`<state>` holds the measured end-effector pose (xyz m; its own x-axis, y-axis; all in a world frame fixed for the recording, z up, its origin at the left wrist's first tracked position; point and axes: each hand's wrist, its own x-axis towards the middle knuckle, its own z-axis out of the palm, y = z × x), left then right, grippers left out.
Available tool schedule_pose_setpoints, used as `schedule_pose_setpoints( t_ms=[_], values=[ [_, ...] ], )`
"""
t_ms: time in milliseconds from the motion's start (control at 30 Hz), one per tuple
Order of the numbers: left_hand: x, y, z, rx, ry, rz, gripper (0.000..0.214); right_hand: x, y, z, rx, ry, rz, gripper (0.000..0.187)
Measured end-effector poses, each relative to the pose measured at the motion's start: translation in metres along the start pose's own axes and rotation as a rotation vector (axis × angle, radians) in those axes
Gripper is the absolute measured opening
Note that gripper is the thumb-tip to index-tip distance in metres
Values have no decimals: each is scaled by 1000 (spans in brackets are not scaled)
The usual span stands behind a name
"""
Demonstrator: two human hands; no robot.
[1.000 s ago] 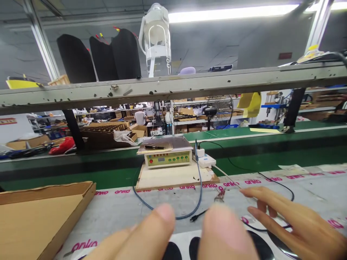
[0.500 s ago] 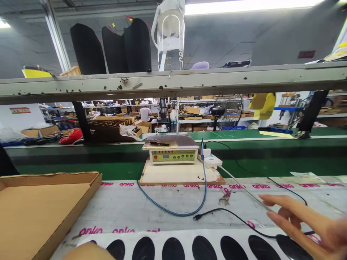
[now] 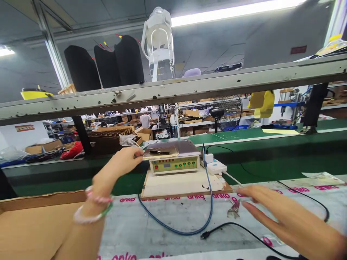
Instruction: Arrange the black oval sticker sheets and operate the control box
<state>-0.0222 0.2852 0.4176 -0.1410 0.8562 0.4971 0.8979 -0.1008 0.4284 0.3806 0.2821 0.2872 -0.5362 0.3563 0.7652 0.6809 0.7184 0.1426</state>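
My left hand (image 3: pixel 126 159), with bracelets on its wrist, reaches to the left edge of a thin brownish notepad (image 3: pixel 175 152). Its fingers are bent and closed at that edge; their tips are partly hidden. On the notepad lies a black pen (image 3: pixel 160 152). Both rest on top of a control box (image 3: pixel 173 165) with a yellow panel, a red button and green knobs. Over the right side of the bench, my right hand (image 3: pixel 282 213) has its fingers stretched out, holding nothing. Close to its fingertips are a crumpled clear plastic scrap (image 3: pixel 234 209) and a white cord (image 3: pixel 232 179).
A blue cable (image 3: pixel 173 231) loops in front of the box, and a black USB cable (image 3: pixel 230 224) lies right of it. An open cardboard box (image 3: pixel 35 224) stands at left. A white power strip (image 3: pixel 215 167) sits beside the control box. Overhead, a shelf (image 3: pixel 203 83) bears a clear bottle (image 3: pixel 159 47).
My left hand has come up from the bottom edge to the notepad. My right hand has moved left, its fingers straighter. The view has tilted; the black ovals at the front have mostly left it.
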Motion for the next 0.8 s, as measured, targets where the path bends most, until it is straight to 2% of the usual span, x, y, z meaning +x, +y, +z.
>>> schedule_pose_setpoints(
  t_ms=[33,67,133,167,233,300,367,433,667,800],
  values=[
    [14,-13,19,12,104,-41,10,19,-6,17,-28,-99,-61,20],
    [22,-26,42,12,216,-71,11,37,-13,37,-46,-123,-80,17],
    [23,-49,91,-11,415,-111,19,67,-25,82,-90,-182,-99,22],
    [18,-58,115,-31,476,-123,22,78,-29,106,-105,-205,-119,25],
    [3,-72,155,-64,505,-101,23,93,-33,149,-129,-228,-123,30],
    [-7,-82,181,-85,443,-23,19,97,-33,181,-155,-214,-45,29],
    [-10,-90,193,-94,384,23,19,95,-31,200,-165,-186,60,25],
    [-6,-97,197,-96,350,14,21,90,-29,207,-150,-166,125,22],
    [5,-108,202,-138,287,-153,29,84,-25,206,-80,-147,158,18],
    [6,-109,202,-175,250,-204,31,84,-25,208,-74,-154,191,17]
  ],
)
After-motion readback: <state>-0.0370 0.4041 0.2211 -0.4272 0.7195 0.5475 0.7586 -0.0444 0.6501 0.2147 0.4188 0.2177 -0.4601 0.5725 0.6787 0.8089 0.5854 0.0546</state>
